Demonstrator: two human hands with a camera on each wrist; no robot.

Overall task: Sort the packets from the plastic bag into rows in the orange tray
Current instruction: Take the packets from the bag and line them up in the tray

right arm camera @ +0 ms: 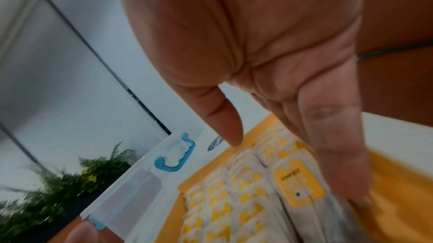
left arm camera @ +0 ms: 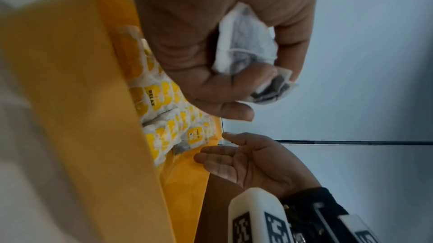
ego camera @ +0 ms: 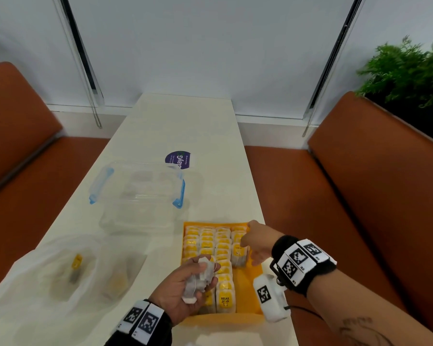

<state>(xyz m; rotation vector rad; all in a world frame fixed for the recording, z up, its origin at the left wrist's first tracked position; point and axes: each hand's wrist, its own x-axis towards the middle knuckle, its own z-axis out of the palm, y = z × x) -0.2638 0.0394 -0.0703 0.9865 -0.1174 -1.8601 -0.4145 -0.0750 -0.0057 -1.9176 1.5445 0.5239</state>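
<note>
Orange tray (ego camera: 250, 280) wall is bare only in the rightmost row's near half. A bunch of packets (ego camera: 200, 279) is clutched in the left hand (ego camera: 183, 293), just left of that gap; the right hand (ego camera: 256, 242), fingers spread, rests on the row's last packet (ego camera: 239, 254).

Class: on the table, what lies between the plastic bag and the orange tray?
Bare tabletop separates bag from tray; the head view shows it.

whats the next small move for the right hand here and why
Probably take one packet from the bunch gripped in the left hand and stand it at the near end of the rightmost row; the right hand is open there, and the orange tray shows bare floor.
</note>
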